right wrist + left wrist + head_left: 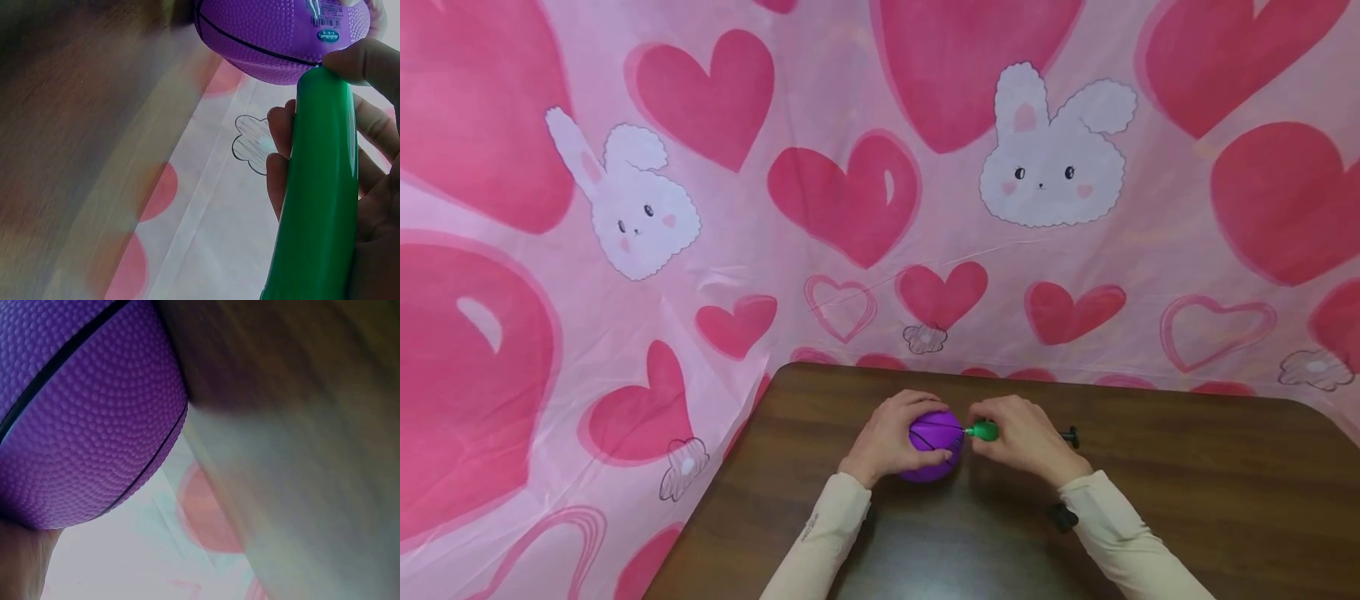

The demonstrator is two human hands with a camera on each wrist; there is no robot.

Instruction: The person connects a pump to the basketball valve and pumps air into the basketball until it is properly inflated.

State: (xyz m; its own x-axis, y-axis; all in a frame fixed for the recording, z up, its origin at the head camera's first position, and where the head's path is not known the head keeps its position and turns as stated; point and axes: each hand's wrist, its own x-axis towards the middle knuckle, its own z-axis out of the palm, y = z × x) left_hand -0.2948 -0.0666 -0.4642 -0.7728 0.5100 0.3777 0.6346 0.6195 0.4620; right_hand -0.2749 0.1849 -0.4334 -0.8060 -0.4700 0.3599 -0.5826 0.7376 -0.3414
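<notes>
A small purple ball point(934, 462) with black seams and a pebbled surface sits on the brown table. My left hand point(891, 437) grips it from the left side, thumb in front and fingers over the top. Opposite it, my right hand point(1018, 437) holds a green ball pump point(985, 431) roughly level. Its thin metal needle points left and meets the ball's right side. A black handle end point(1071, 437) sticks out past the right hand. In the right wrist view, the thumb lies near the tip of the green barrel point(319, 187), close to the ball's printed label point(327, 35).
The brown wooden table point(1210, 483) stretches off to the right and toward me. Behind and to the left hangs a pink cloth point(842, 92) with red hearts and white rabbits, close along the table's back edge.
</notes>
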